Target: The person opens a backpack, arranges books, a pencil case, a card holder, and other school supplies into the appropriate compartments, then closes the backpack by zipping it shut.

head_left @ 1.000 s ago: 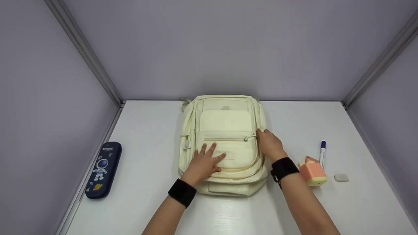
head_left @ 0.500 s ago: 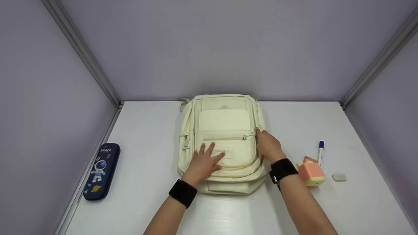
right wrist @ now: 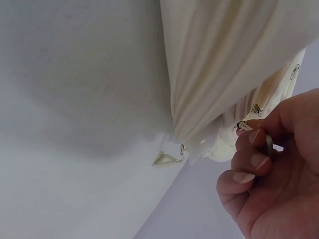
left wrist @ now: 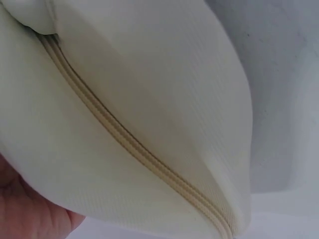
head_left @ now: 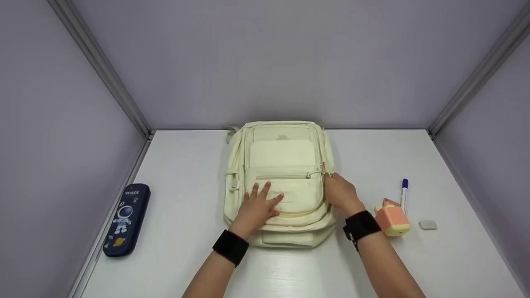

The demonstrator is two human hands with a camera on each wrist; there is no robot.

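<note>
A cream backpack lies front side up on the white table. My left hand rests on its lower front, fingers straight and spread. At the bag's right side, my right hand pinches a zipper pull with curled fingers; the pull's light cord loops through them in the right wrist view. Just above that hand, a short stretch of the side zipper shows tan. In the left wrist view, a beige zipper curves across the bag, with part of my left hand at the lower left corner.
A navy pencil case with an astronaut print lies at the table's left edge. On the right are a coral and yellow pencil sharpener-like box, a blue-capped marker and a grey-white eraser. Grey walls enclose the table.
My right hand has moved a little down the bag's right side with the zipper pull, and a tan stretch shows above it. My left hand stays in place on the bag.
</note>
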